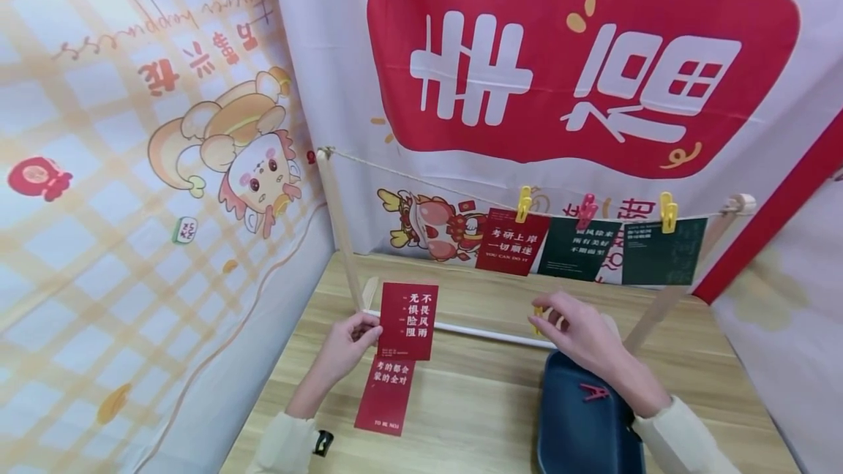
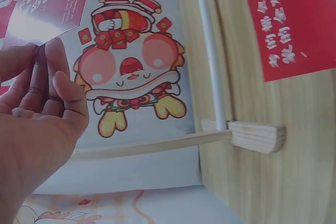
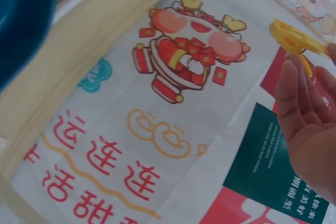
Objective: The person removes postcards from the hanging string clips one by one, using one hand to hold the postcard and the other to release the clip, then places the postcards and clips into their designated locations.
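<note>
My left hand [image 1: 352,342] pinches a red card [image 1: 407,322] with white lettering by its left edge, held up over the table. In the left wrist view, thumb and fingertips meet at the edge of that card [image 2: 44,6]. A second red card [image 1: 385,397] lies flat on the table below it. My right hand [image 1: 579,331] holds a yellow clothespin [image 1: 537,320] between thumb and fingers, above the blue bin. The right wrist view shows this yellow clothespin [image 3: 296,40] at my fingertips.
A string [image 1: 421,183] runs between two wooden posts. From it hang a red card [image 1: 510,241] and two dark green cards [image 1: 579,249], clipped by yellow and pink clothespins. The blue bin [image 1: 549,415] at the right holds a red clothespin [image 1: 595,392]. A white rod [image 1: 487,333] joins the posts' feet.
</note>
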A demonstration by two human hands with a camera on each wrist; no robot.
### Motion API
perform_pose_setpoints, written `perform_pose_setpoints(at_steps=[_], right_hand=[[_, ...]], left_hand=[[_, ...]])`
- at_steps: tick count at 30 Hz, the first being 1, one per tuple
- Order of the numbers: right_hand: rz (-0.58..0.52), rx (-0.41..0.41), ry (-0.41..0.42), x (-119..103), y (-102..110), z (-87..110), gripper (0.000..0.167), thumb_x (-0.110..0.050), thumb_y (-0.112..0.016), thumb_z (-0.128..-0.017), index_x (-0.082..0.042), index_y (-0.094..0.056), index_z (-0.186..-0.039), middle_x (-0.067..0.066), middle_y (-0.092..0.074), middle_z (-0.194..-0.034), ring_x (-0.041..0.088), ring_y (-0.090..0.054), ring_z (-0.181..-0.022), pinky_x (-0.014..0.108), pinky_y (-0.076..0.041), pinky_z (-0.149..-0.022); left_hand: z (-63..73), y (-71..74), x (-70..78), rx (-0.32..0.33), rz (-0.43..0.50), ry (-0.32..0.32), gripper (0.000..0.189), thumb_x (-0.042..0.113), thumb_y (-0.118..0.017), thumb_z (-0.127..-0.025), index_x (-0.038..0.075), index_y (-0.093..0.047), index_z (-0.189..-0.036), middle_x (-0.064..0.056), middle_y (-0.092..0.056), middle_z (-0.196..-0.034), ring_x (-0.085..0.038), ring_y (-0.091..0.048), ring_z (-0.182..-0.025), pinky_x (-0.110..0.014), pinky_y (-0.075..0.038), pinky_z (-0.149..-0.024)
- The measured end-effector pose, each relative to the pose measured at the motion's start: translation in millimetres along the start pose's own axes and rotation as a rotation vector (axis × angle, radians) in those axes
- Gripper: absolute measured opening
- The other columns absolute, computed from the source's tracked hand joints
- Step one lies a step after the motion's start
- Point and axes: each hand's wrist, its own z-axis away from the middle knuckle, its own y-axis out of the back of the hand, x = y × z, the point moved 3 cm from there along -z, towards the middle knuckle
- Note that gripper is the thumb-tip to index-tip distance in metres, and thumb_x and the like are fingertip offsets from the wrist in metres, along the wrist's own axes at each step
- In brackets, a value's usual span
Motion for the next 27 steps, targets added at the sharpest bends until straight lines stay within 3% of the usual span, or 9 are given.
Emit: perform_pose_setpoints(at_steps=[7, 15, 22, 27], right_hand=[[0.003, -0.041, -0.056, 11, -7, 15.5, 0.026, -0.024, -0.076, -0.086, -0.016, -0.067, -0.110, -0.003, -0.071, -0.095, -0.003, -0.058, -0.074, 0.020, -0.054, -0.062], [-0.024, -0.093, -0.114, 23, -19, 34.8, 0.025, -0.023, -0.076, -0.087, -0.016, -0.067, -0.109, -0.005, -0.068, -0.093, -0.004, -0.055, -0.072, 0.017, -0.052, -0.061], [-0.025, -0.159, -0.184, 35, -33, 53.8, 0.022, -0.020, -0.076, -0.086, -0.016, -0.068, -0.107, -0.010, -0.063, -0.085, -0.005, -0.051, -0.069, 0.017, -0.048, -0.057], [-0.038, -0.219, -0.249, 43, -42, 63.7, 0.021, -0.024, -0.074, -0.087, -0.018, -0.067, -0.105, -0.011, -0.064, -0.086, -0.004, -0.053, -0.071, 0.017, -0.049, -0.059]], left_hand=[[6.9, 0.6, -8.7, 0.015, 0.051, 0.049, 0.009, 0.010, -0.066, -0.093, 0.006, -0.068, -0.101, -0.012, -0.068, -0.089, -0.027, -0.066, -0.080, -0.022, -0.054, -0.065], [13.0, 1.7, -15.0, 0.010, 0.026, 0.058, 0.009, 0.010, -0.066, -0.093, 0.005, -0.067, -0.101, -0.012, -0.067, -0.087, -0.014, -0.063, -0.073, -0.021, -0.050, -0.060], [18.4, -2.2, -26.7, -0.027, -0.007, 0.102, 0.011, 0.012, -0.065, -0.094, 0.006, -0.068, -0.102, -0.010, -0.067, -0.086, -0.026, -0.065, -0.076, -0.020, -0.049, -0.060], [21.9, -7.3, -40.0, -0.056, -0.035, 0.130, 0.009, 0.012, -0.064, -0.094, 0.007, -0.068, -0.101, -0.007, -0.067, -0.087, -0.024, -0.065, -0.075, -0.023, -0.051, -0.061]])
